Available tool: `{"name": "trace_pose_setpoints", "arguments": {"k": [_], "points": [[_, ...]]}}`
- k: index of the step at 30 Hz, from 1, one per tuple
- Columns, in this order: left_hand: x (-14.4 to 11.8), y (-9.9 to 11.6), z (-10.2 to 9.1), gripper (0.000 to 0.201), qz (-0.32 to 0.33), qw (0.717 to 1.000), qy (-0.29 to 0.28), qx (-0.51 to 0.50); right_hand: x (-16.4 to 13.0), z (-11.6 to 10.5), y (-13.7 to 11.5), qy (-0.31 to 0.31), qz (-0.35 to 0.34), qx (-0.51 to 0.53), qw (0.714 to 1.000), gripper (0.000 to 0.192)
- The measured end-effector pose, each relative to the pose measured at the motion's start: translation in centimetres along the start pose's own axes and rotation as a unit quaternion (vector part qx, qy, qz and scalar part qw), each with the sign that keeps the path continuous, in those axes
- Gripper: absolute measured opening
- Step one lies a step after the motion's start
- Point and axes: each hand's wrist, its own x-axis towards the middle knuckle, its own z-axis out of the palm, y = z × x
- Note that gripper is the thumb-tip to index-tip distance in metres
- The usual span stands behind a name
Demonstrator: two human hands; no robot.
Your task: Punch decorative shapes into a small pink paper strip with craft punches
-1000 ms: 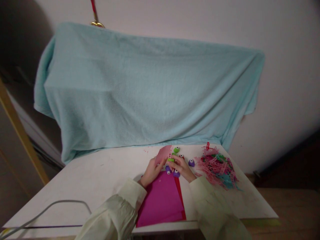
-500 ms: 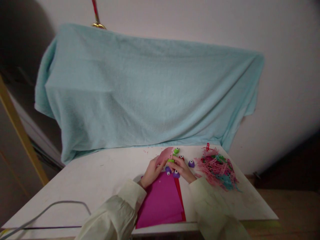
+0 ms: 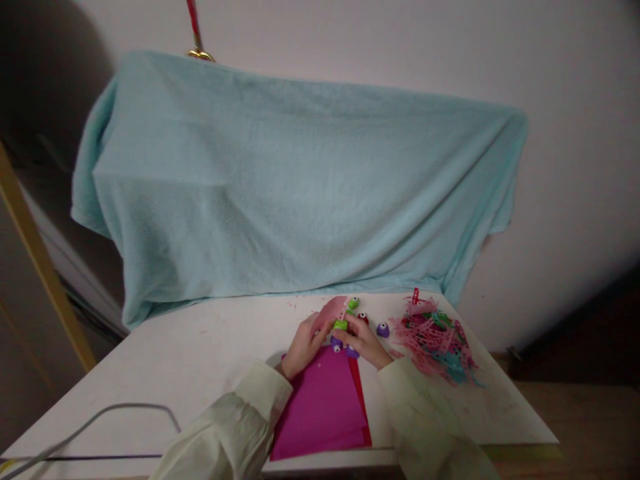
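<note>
A: Both hands are up at the far middle of the white bench (image 3: 165, 360), close together. The left hand (image 3: 304, 343) pinches a pale pink paper strip (image 3: 327, 312) from its near side; the strip rises up and away from the person, tilted a little to the right

B: And the right hand (image 3: 364, 339)?

A: Curled around a small green paper punch (image 3: 341, 325), which sits right at the strip's right edge, touching it. So the paper lies between the two hands, its long axis running from the fingers toward the blue towel (image 3: 300, 180) hung behind

B: Which hand is nearer the strip?

A: Both touch it or nearly so; the left grips the paper itself, the right grips the punch against it. Whether the punch lever is pressed down, too small to tell

B: Around them?

A: Magenta paper sheets (image 3: 325, 407) lie flat under the wrists, a red sheet (image 3: 361, 400) peeking out at the right side. Small purple punches (image 3: 383, 329) and another green one (image 3: 353, 304) sit just beyond the fingers. Well to the right, a heap of pink and teal punched scraps (image 3: 435, 339). A grey cable (image 3: 100, 417) loops at the near left
</note>
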Motion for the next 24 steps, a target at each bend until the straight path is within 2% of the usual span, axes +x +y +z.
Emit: {"name": "trace_pose_setpoints", "arguments": {"k": [24], "points": [[-0.1,0.2,0.1,0.035,-0.015,0.999,-0.027,-0.011,0.0,-0.3,1.0,0.023,-0.026,-0.083,0.996,0.033]]}}
